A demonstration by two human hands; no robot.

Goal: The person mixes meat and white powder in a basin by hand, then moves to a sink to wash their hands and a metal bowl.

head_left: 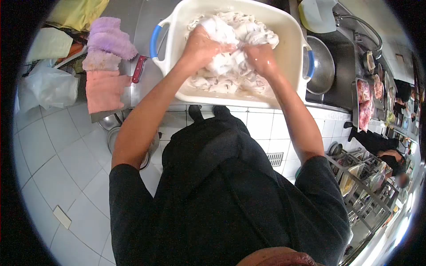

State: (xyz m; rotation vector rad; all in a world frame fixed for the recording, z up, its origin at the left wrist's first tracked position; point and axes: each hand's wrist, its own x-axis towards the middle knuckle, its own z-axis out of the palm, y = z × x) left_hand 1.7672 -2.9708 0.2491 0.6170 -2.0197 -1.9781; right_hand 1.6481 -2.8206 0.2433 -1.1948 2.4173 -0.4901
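A white plastic tub (290,84) with blue handles stands on the counter in front of me. It holds many soft, wet, ruffled white pieces (222,88), whose exact kind I cannot tell. My left hand (199,49) is inside the tub, fingers curled around a bunch of them, with foamy white stuff about the knuckles. Close beside it, my right hand (262,58) grips another bunch, its fingers partly buried. Both bunches are lifted above the layer lying on the tub's bottom.
Left of the tub lie a red-handled knife (139,69), a purple towel (111,37) and a peach cloth (104,91). On the right, a metal bowl (323,66) sits in the sink near a faucet (375,33). Raw meat (365,106) and another person (377,142) are farther right.
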